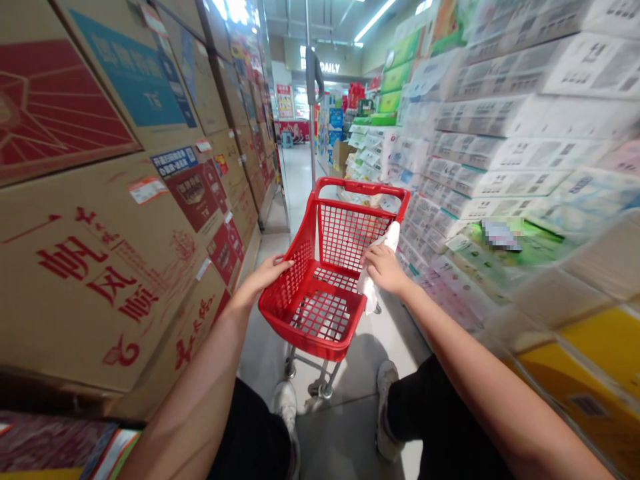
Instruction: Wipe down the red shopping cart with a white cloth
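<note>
A red plastic shopping cart (320,343) with grid walls stands in front of me on a thin metal wheeled frame. Its basket holds nothing that I can see. At the cart's left rim, my left hand (273,270) is closed on the edge, partly hidden behind the wall. On the opposite side, my right hand (385,267) holds a white cloth or wipe (370,295) against the right rim. Part of that cloth sticks up beyond the fingers, and part hangs down the basket's outer side.
Stacked cardboard boxes (90,280) wall the left side. Piles of packaged tissue (480,160) line the right, with yellow boxes (585,373) lower down. A glass door with a dark handle (315,77) stands behind the cart. The tiled aisle (299,173) runs on beyond. My shoes (286,400) flank the cart.
</note>
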Demonstrator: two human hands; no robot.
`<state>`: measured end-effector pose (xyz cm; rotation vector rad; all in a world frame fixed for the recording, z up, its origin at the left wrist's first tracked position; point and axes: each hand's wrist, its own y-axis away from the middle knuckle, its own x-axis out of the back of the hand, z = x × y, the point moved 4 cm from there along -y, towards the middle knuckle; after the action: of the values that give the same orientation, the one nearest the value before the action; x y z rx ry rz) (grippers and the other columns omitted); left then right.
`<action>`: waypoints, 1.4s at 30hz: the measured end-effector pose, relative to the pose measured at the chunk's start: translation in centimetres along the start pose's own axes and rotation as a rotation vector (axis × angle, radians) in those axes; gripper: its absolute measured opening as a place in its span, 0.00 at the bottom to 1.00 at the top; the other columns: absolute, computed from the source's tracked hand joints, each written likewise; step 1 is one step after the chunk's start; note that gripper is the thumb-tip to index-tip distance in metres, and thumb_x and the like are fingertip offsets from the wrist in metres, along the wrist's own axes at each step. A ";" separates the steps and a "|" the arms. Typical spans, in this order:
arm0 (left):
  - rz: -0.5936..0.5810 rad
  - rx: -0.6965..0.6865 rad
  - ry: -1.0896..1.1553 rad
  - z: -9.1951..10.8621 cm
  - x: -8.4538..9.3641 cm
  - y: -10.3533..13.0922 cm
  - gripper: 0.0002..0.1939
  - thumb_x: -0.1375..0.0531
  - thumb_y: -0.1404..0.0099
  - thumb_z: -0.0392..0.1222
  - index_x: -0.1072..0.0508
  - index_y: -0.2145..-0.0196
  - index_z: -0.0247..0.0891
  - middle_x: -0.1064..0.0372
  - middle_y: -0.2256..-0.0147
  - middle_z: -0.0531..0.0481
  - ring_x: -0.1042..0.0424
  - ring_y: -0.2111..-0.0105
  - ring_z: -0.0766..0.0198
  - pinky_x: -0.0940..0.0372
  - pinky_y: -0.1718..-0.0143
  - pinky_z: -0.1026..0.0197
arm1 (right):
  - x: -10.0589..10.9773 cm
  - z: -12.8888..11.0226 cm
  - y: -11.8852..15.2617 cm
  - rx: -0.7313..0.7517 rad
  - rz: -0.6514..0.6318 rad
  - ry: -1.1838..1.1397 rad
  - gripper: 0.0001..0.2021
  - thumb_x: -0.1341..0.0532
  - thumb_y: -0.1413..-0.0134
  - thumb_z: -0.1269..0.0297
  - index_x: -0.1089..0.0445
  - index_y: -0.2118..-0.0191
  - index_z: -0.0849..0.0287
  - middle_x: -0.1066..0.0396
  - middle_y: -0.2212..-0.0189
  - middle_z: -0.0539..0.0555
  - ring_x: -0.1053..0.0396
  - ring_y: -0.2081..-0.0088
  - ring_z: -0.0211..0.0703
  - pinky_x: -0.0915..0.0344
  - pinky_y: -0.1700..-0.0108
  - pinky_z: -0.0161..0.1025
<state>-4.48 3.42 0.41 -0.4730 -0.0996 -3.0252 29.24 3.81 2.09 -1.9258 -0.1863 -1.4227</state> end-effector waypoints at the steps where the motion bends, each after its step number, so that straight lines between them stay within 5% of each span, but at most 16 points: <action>1: -0.043 0.016 0.058 -0.7 -0.4 -0.3 0.25 0.36 0.42 0.47 0.29 0.49 0.35 0.24 0.55 0.39 0.23 0.58 0.52 0.28 0.55 0.52 | 0.0 -0.4 0.2 0.017 0.014 -0.018 0.12 0.48 0.41 0.67 0.28 0.58 0.58 0.30 0.55 0.58 0.38 0.52 0.52 0.47 0.43 0.50; 5: -0.027 0.028 0.154 -2.2 -1.0 -0.8 0.24 0.36 0.46 0.40 0.30 0.50 0.36 0.23 0.59 0.44 0.23 0.66 0.59 0.28 0.66 0.60 | -0.1 -2.7 1.5 0.101 0.057 -0.099 0.13 0.50 0.35 0.62 0.31 0.53 0.57 0.31 0.52 0.59 0.40 0.46 0.53 0.47 0.39 0.52; 17: 0.027 -0.005 0.218 -2.2 0.1 -0.5 0.23 0.36 0.49 0.34 0.29 0.53 0.37 0.24 0.57 0.44 0.23 0.64 0.59 0.28 0.62 0.60 | 0.5 -9.5 3.8 0.126 -0.085 -0.162 0.17 0.55 0.28 0.58 0.30 0.56 0.56 0.28 0.60 0.57 0.37 0.57 0.49 0.41 0.48 0.49; 23: 0.038 0.000 0.222 -2.2 -0.1 0.0 0.20 0.37 0.47 0.33 0.30 0.55 0.37 0.24 0.59 0.45 0.24 0.65 0.61 0.29 0.61 0.60 | 1.2 -14.0 5.8 0.011 -0.127 -0.025 0.17 0.53 0.28 0.58 0.30 0.49 0.59 0.26 0.57 0.59 0.36 0.54 0.51 0.42 0.45 0.49; 30: 0.036 0.031 0.229 -2.0 -1.6 0.5 0.19 0.36 0.47 0.36 0.30 0.56 0.37 0.25 0.65 0.47 0.25 0.68 0.60 0.29 0.64 0.59 | -0.8 -19.5 8.0 -0.117 -0.168 0.142 0.17 0.51 0.29 0.56 0.28 0.55 0.58 0.25 0.66 0.60 0.33 0.59 0.54 0.40 0.49 0.49; 36: 0.050 0.020 0.229 -1.5 -2.9 -0.2 0.19 0.38 0.48 0.33 0.31 0.56 0.36 0.25 0.62 0.46 0.25 0.67 0.60 0.29 0.64 0.59 | 1.7 -17.3 7.9 -0.070 -0.148 0.036 0.30 0.47 0.33 0.48 0.39 0.36 0.66 0.29 0.48 0.66 0.34 0.46 0.57 0.40 0.41 0.52; 39: 0.055 0.024 0.229 -1.2 -3.2 -0.5 0.20 0.37 0.50 0.33 0.32 0.57 0.36 0.26 0.63 0.46 0.25 0.69 0.60 0.30 0.66 0.59 | 3.1 -14.5 8.4 0.026 -0.184 0.061 0.29 0.42 0.37 0.47 0.35 0.40 0.64 0.31 0.44 0.67 0.39 0.38 0.58 0.47 0.34 0.55; 42: 0.060 0.030 0.242 -0.9 -3.6 -0.6 0.22 0.35 0.50 0.33 0.32 0.56 0.37 0.26 0.63 0.46 0.25 0.70 0.60 0.30 0.68 0.59 | 2.8 -13.0 8.7 0.121 -0.277 0.123 0.21 0.41 0.36 0.51 0.27 0.50 0.63 0.27 0.51 0.65 0.37 0.39 0.56 0.48 0.33 0.53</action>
<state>-1.34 4.18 -1.61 -0.1027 -0.1132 -2.9886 24.68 -11.37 2.19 -1.7578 -0.4852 -1.6648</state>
